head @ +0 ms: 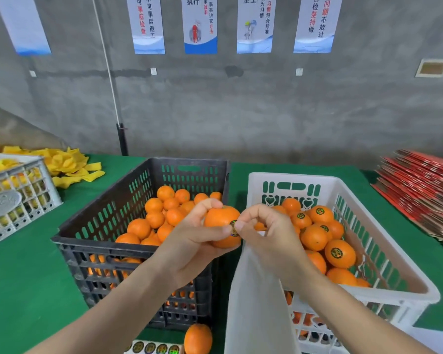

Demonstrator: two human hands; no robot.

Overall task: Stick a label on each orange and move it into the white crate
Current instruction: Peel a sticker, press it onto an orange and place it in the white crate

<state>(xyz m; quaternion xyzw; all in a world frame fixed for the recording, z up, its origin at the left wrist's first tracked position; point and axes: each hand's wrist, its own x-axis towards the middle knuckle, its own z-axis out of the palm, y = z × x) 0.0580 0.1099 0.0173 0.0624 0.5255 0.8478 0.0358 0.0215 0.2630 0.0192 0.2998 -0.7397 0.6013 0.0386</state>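
My left hand [189, 241] grips an orange [221, 221] between the two crates. My right hand [264, 233] presses a round dark label [233, 228] onto its right side with thumb and finger, while a white backing strip [256, 302] hangs down from that hand. The black crate [100, 249] on the left holds several unlabelled oranges [161, 213]. The white crate [384, 256] on the right holds several oranges with labels [339, 252]. A sheet of round labels [154, 348] lies at the bottom edge.
A loose orange [198, 338] lies on the green table [31, 277] in front of the black crate. A grey crate [13, 195] and yellow foam nets [69, 164] are at the far left. Red flat cartons [425, 190] are stacked at the right. A grey wall stands behind.
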